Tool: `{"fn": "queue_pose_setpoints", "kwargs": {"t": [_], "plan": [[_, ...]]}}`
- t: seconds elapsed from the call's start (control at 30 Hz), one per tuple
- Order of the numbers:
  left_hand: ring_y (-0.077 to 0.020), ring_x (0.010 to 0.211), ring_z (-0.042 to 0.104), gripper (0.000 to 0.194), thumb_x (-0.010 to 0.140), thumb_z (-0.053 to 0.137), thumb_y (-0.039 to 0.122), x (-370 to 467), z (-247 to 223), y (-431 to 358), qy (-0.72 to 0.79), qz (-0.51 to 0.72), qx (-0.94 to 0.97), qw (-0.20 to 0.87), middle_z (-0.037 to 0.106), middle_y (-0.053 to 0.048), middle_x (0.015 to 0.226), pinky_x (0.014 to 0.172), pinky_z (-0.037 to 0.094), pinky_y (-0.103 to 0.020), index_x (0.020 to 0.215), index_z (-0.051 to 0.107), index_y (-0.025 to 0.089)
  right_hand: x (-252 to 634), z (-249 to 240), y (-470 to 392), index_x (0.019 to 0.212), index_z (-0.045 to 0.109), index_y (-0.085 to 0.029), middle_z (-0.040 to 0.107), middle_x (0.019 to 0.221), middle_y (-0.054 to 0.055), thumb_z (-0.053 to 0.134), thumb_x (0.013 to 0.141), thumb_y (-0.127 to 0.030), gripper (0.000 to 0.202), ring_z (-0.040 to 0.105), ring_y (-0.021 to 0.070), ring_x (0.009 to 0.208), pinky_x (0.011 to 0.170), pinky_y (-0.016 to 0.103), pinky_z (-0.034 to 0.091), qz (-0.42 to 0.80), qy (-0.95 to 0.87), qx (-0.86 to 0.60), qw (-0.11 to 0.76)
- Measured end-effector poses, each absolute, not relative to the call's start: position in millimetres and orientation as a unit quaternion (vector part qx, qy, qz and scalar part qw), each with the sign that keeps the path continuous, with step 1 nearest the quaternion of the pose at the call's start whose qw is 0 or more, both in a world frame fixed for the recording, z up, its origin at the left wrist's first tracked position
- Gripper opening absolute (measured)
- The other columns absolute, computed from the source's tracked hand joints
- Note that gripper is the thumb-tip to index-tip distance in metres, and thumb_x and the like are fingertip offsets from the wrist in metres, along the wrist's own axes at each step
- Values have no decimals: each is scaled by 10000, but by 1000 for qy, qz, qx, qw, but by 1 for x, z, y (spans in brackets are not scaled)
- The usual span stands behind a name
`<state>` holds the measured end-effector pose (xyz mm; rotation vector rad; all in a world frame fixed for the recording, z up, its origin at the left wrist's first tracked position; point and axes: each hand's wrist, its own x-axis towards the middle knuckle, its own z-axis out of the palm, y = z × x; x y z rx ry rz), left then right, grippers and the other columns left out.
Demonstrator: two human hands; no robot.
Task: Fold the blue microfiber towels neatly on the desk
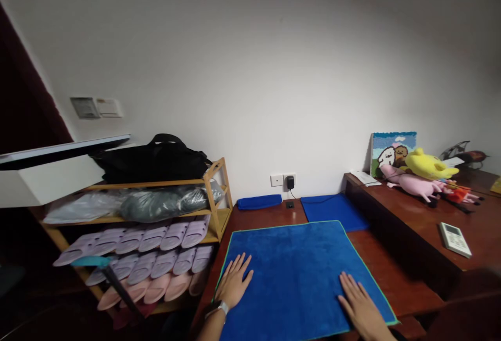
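Observation:
A blue cloth (293, 273) with a green edge lies spread flat on the brown wooden desk (391, 263). On its left side my left hand (234, 281) rests palm down, fingers stretched out, with a watch on the wrist. My right hand (359, 302) lies flat near the cloth's right edge, fingers extended. Neither hand grips anything. Behind the spread cloth, a second blue cloth (332, 210) lies flat, partly covered by it. A rolled or folded blue cloth (259, 202) sits against the wall at the back left.
Left of the desk stands a wooden rack (215, 216) with several slippers (152, 239) and a black bag (156, 161) on top. To the right, a raised desk section (415, 221) bears plush toys (415, 182) and a white remote (454, 239). A black plug (290, 182) sits in the wall socket.

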<state>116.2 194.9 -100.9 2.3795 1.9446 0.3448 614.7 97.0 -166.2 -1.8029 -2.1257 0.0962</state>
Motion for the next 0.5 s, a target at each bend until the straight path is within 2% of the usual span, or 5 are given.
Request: {"fn": "queue_pose_setpoints", "kwargs": {"t": [0.17,0.3,0.4,0.5], "plan": [[-249,1554,357,585,1045,415,508,116,-100,196,619,133,774,7,405,-58,1674,1291,273,-512,1579,461,274,717,-173,98,1536,537,-236,438,1619,55,271,1024,-576,670,410,290,1505,1227,515,393,3,-703,-695,151],[-261,1479,486,506,1043,434,427,114,-98,190,582,201,784,-77,515,-66,1606,1249,377,-509,1500,575,262,724,-186,100,1535,540,-241,458,1616,46,288,1010,-575,671,430,279,1499,1234,497,388,-9,-690,-698,189],[-242,1346,632,431,1053,456,430,113,-97,171,533,225,807,-117,655,-27,1483,1167,503,-432,1419,657,323,721,-198,103,1515,565,-244,472,1605,44,317,1008,-566,650,467,286,1476,1211,493,424,-17,-694,-687,213],[-237,1360,619,481,1047,500,471,112,-96,139,487,187,844,-124,588,16,1550,1115,555,-397,1523,526,407,723,-205,105,1493,590,-253,470,1599,41,350,1008,-540,613,478,292,1469,1198,493,440,-37,-706,-670,228]]}}
